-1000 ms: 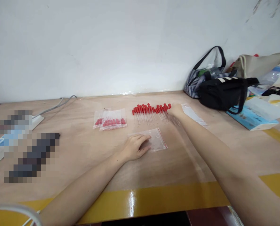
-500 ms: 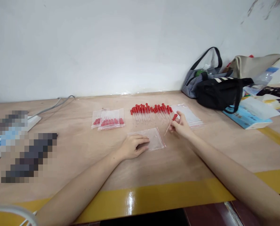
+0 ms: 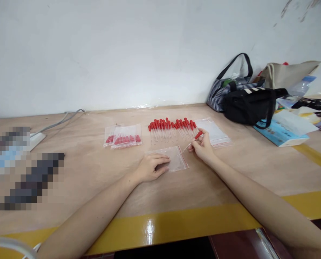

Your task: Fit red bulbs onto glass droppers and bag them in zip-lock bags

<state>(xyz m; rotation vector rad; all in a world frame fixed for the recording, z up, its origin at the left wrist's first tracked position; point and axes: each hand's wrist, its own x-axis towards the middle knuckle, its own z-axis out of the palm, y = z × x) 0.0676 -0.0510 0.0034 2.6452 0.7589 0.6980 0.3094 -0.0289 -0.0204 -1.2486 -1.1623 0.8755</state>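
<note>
My left hand [image 3: 155,166] lies on a clear zip bag [image 3: 177,160], fingers stretched out over its left part. Between the fingers and thumb of my right hand [image 3: 203,146] is a glass dropper with a red rubber bulb [image 3: 198,135]. Its thin tip slants down to the left, close to the red-lined edge of the bag; whether it touches cannot be made out. Behind the bag lie two clusters of red-bulbed droppers [image 3: 161,126], side by side, bulbs toward the wall. Filled zip bags [image 3: 127,136] with red bulbs showing overlap at the left. Flat zip bags [image 3: 212,131] are stacked behind my right hand.
A striped bag [image 3: 216,96] and a black bag [image 3: 246,108] stand against the wall at right, beside a blue tissue pack [image 3: 280,133]. At left are a power strip [image 3: 37,139] with a grey cable [image 3: 60,121] and blurred-out dark objects. Yellow tape [image 3: 176,225] lines the table's front edge.
My right hand has turned the dropper flatter and brought its tip left, nearer the zip bag's edge. My left hand stays on the bag. The view has shifted slightly.
</note>
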